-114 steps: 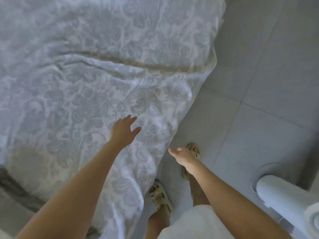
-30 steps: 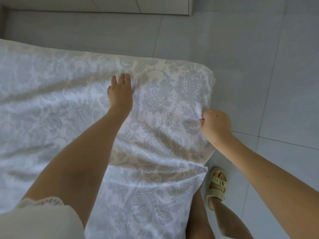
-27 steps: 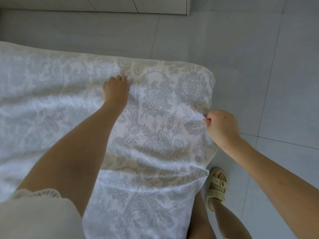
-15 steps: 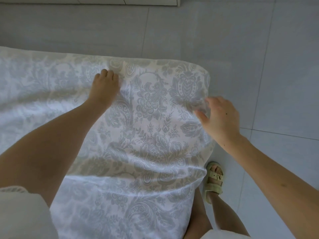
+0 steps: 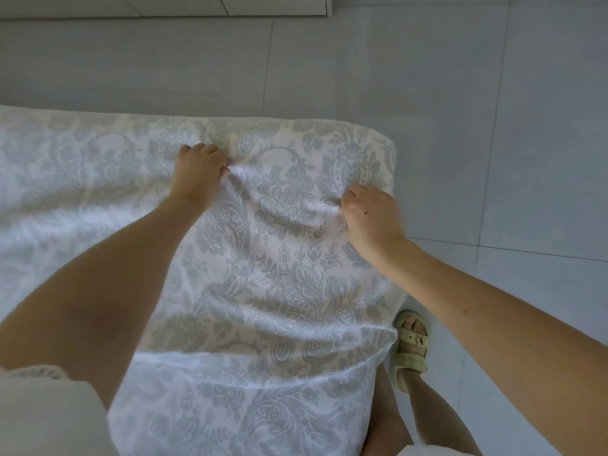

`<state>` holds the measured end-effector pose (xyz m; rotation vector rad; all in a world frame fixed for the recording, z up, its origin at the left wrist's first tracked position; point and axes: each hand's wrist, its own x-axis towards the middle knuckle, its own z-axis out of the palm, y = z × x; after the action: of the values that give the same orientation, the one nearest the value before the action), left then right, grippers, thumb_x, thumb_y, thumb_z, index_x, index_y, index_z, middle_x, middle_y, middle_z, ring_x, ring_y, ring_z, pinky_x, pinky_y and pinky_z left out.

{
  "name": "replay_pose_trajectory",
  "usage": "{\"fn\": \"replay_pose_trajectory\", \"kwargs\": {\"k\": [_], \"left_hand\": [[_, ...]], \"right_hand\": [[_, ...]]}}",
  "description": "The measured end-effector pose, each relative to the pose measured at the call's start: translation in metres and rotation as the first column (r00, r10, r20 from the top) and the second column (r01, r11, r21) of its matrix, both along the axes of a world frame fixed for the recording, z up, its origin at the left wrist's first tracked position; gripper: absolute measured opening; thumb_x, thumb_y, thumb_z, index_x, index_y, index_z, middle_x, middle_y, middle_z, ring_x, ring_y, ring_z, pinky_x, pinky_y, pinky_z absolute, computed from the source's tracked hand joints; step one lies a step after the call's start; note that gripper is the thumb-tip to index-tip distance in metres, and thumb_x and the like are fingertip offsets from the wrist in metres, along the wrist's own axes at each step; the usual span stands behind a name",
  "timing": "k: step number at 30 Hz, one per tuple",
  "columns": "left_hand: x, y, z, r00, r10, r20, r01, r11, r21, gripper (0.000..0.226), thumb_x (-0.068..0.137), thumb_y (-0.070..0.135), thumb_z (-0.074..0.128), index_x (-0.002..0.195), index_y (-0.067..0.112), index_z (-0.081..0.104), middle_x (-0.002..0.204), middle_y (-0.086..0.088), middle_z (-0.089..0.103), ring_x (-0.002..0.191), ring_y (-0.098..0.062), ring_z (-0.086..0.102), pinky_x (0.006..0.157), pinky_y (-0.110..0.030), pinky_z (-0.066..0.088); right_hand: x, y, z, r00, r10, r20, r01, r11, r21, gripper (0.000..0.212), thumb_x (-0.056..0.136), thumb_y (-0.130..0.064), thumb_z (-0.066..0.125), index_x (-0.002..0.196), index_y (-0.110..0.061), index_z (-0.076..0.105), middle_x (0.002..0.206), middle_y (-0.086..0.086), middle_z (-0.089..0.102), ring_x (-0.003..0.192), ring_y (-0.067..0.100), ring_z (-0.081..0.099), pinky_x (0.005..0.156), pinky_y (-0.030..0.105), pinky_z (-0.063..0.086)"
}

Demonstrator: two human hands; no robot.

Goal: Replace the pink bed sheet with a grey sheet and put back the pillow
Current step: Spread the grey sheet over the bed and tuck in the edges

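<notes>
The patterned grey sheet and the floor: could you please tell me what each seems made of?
The patterned grey sheet looks like thin woven cloth, likely cotton, matte: it bunches into soft folds. The floor looks like large grey tiles, probably ceramic, smooth with faint sheen: straight grout lines show.

Bedroom in home, most likely. Grey floral sheet (image 5: 296, 291) spread over bed corner (image 5: 386, 146). Large pale grey floor tiles (image 5: 493, 126) around it. White panel (image 5: 197, 4) at far edge. Bare foot in soft sandal (image 5: 411, 350).
</notes>
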<state>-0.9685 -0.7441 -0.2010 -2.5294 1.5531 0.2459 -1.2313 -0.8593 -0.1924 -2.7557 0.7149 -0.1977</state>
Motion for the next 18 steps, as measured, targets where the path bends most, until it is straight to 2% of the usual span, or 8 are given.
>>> {"fn": "replay_pose_trajectory", "kwargs": {"k": [3, 5, 9, 11, 13, 16, 17, 18], "left_hand": [[0.011, -0.007, 0.021, 0.972, -0.229, 0.051, 0.222, 0.969, 0.108, 0.013, 0.091, 0.005, 0.056, 0.088, -0.003, 0.065, 0.087, -0.018, 0.063, 0.085, -0.037, 0.057, 0.08, -0.042, 0.033], [0.02, -0.013, 0.039, 0.951, -0.303, 0.064, 0.294, 0.949, 0.116, 0.011, 0.088, 0.002, 0.06, 0.085, -0.008, 0.065, 0.083, -0.022, 0.062, 0.081, -0.04, 0.057, 0.073, -0.043, 0.035], [0.025, -0.02, 0.063, 0.924, -0.37, 0.101, 0.361, 0.928, 0.094, 0.006, 0.08, -0.008, 0.064, 0.078, -0.011, 0.06, 0.075, -0.027, 0.058, 0.072, -0.043, 0.057, 0.06, -0.039, 0.034], [0.021, -0.022, 0.057, 0.95, -0.293, 0.107, 0.284, 0.954, 0.093, 0.002, 0.083, -0.009, 0.06, 0.081, -0.01, 0.059, 0.079, -0.026, 0.057, 0.075, -0.041, 0.055, 0.059, -0.038, 0.032], [0.012, -0.025, 0.039, 0.983, -0.136, 0.122, 0.126, 0.988, 0.088, 0.008, 0.083, -0.012, 0.054, 0.087, -0.008, 0.059, 0.086, -0.023, 0.057, 0.08, -0.04, 0.053, 0.059, -0.039, 0.034], [-0.009, -0.038, 0.01, 0.976, 0.182, 0.117, -0.195, 0.975, 0.103, 0.027, 0.078, -0.021, 0.046, 0.095, -0.007, 0.061, 0.098, -0.022, 0.058, 0.089, -0.039, 0.055, 0.063, -0.036, 0.038], [-0.014, -0.043, 0.005, 0.963, 0.254, 0.09, -0.261, 0.962, 0.078, 0.029, 0.076, -0.022, 0.045, 0.095, -0.006, 0.062, 0.1, -0.022, 0.058, 0.091, -0.039, 0.055, 0.065, -0.035, 0.039], [-0.017, -0.049, 0.004, 0.955, 0.293, 0.054, -0.295, 0.955, 0.034, 0.029, 0.076, -0.019, 0.045, 0.095, -0.005, 0.062, 0.103, -0.021, 0.058, 0.094, -0.038, 0.054, 0.067, -0.035, 0.04]], "right_hand": [[-0.004, -0.006, 0.007, 0.999, 0.048, 0.001, -0.048, 0.997, 0.06, 0.048, 0.027, 0.02, 0.08, 0.045, -0.009, 0.046, 0.045, 0.002, 0.035, 0.045, 0.013, 0.024, 0.046, 0.019, 0.02], [-0.007, -0.011, 0.015, 0.999, 0.043, 0.017, -0.044, 0.996, 0.078, 0.045, 0.033, 0.017, 0.082, 0.048, -0.008, 0.048, 0.047, 0.006, 0.044, 0.047, 0.014, 0.026, 0.047, 0.021, 0.021], [-0.002, -0.023, 0.023, 0.994, -0.048, 0.097, 0.04, 0.995, 0.086, 0.045, 0.038, 0.019, 0.078, 0.054, -0.009, 0.047, 0.052, 0.01, 0.046, 0.052, 0.016, 0.028, 0.049, 0.023, 0.023], [0.002, -0.023, 0.013, 0.993, -0.085, 0.083, 0.079, 0.994, 0.074, 0.043, 0.038, 0.023, 0.072, 0.056, -0.008, 0.048, 0.054, 0.011, 0.047, 0.051, 0.017, 0.03, 0.048, 0.024, 0.024], [0.005, -0.019, 0.001, 0.99, -0.144, 0.011, 0.142, 0.986, 0.085, 0.039, 0.042, 0.024, 0.07, 0.058, -0.006, 0.05, 0.057, 0.012, 0.049, 0.05, 0.021, 0.038, 0.046, 0.026, 0.028], [0.009, -0.015, -0.009, 0.972, -0.217, -0.093, 0.229, 0.963, 0.141, 0.014, 0.073, 0.009, 0.066, 0.075, -0.002, 0.057, 0.076, 0.01, 0.056, 0.067, 0.024, 0.049, 0.056, 0.031, 0.033], [0.008, -0.019, -0.01, 0.969, -0.232, -0.089, 0.246, 0.947, 0.207, 0.005, 0.083, 0.001, 0.059, 0.08, -0.003, 0.058, 0.081, 0.008, 0.055, 0.073, 0.023, 0.049, 0.061, 0.03, 0.032], [0.008, -0.025, -0.008, 0.961, -0.27, -0.055, 0.275, 0.924, 0.266, 0.007, 0.089, -0.008, 0.055, 0.083, -0.005, 0.059, 0.083, 0.006, 0.055, 0.077, 0.022, 0.05, 0.065, 0.028, 0.032]]}}
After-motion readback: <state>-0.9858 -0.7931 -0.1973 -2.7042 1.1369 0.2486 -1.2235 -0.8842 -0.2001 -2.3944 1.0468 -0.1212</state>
